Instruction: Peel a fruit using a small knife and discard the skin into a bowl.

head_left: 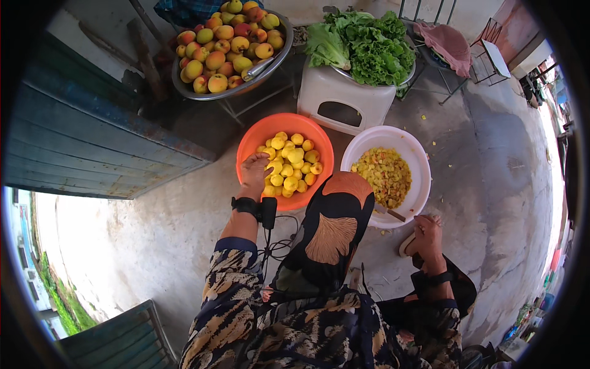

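My left hand (254, 170) reaches over the left rim of an orange basin (247, 144). Its fingers and thumb are apart beside the peeled yellow fruits (289, 168) heaped inside, and nothing shows between them. To the right stands a white basin (420, 154) holding chopped yellow and reddish fruit pieces (385, 178). A knife (395, 214) lies across its near rim, its handle toward me. Just beyond that handle, apart from it, is my right hand (426, 236) with curled fingers. Whatever they might hold is hidden.
A metal bowl (284, 52) of whole red-yellow fruits (230, 46) stands on a frame at the back left. Leafy lettuce (369, 46) sits in a bowl on a white plastic stool (344, 101). A blue-green metal door (98, 132) stands left; a cable (276, 246) hangs near my left wrist.
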The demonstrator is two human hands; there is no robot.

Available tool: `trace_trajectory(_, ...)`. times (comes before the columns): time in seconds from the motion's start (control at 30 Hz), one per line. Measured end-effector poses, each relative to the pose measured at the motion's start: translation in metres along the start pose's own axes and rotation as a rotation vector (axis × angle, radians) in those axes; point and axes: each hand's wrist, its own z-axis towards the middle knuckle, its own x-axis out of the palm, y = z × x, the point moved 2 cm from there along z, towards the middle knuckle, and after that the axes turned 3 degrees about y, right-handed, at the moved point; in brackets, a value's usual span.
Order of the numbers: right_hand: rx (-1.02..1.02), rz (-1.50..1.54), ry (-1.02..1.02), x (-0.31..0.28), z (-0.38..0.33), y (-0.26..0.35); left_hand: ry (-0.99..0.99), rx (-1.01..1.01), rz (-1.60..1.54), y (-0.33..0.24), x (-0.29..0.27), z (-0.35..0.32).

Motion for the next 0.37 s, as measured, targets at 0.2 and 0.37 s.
trace_trajectory(0.2, 0.165, 0.147, -0.357, -0.115, -0.042, -0.011, 0.106, 0.326, 0.12, -0.105, 0.074, -0.071)
trace_trajectory(0.37, 0.175, 0.247, -0.421, -0.145, -0.038, 0.02, 0.414, 0.859, 0.689, -0.127, 0.128, -0.113)
